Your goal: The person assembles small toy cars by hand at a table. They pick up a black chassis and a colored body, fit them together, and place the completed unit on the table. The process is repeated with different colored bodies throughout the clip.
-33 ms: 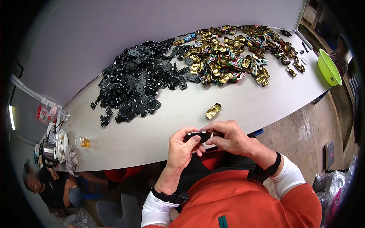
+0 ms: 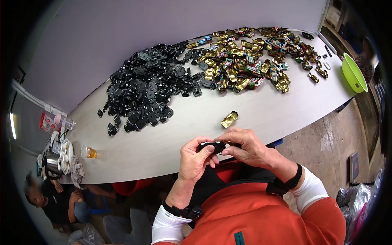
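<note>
Black piece: a small, oblong black toy-car part with white spots (image 2: 217, 145), between both hands at the near edge of the long pale tabletop (image 2: 163, 147).
Left hand: bare left hand (image 2: 193, 158) grasps the part's left end, thumb on top.
Right hand: bare right hand (image 2: 248, 148) bends its fingers at the other end; whether they pinch it, I cannot tell.
Handling: probably light, stiff plastic, slightly slippery; the long sides look the safest hold.
Clear tumbler (image 2: 84, 151): amber liquid.
Round white tray (image 2: 70, 154): small white cups (image 2: 64, 157).
Lime-green plastic basin (image 2: 352, 73): contents unclear.
</note>
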Motion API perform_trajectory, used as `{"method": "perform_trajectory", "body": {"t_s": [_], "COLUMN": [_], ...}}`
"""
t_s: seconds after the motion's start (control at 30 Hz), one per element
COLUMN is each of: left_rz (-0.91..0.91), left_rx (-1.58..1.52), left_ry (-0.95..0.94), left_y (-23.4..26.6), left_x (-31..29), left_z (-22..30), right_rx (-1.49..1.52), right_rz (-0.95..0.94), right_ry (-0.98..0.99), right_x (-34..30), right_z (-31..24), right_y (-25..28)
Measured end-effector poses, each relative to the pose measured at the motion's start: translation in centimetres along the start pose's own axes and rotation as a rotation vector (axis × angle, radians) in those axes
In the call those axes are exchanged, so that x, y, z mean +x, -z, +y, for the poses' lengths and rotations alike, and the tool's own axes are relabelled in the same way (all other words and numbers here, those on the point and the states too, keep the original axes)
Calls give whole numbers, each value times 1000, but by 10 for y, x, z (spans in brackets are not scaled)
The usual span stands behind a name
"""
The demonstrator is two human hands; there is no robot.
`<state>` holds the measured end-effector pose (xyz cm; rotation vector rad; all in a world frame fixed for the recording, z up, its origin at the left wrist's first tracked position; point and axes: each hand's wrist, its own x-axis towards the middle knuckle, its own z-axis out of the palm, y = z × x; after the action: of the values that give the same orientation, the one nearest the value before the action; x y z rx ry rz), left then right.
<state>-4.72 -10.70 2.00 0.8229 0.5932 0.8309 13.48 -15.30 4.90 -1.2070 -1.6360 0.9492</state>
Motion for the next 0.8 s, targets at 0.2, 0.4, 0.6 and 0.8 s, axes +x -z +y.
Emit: {"method": "perform_trajectory", "body": {"t_s": [0.2, 0.4, 0.6, 0.8], "left_rz": [29, -57, -14, 106], "left_rx": [-217, -112, 31, 206], "left_ry": [16, 16, -22, -142], "left_y": [23, 17, 8, -9], "left_x": [7, 5, 4, 0], "left_z": [-6, -6, -1, -1], "right_rx": [451, 628, 547, 186], "right_rz": [-156, -152, -141, 0], "right_ry": [-450, -447, -409, -228], "right_x": [0, 4, 5, 4], "right_z": [2, 5, 5, 12], "right_y": [14, 9, 8, -2]}}
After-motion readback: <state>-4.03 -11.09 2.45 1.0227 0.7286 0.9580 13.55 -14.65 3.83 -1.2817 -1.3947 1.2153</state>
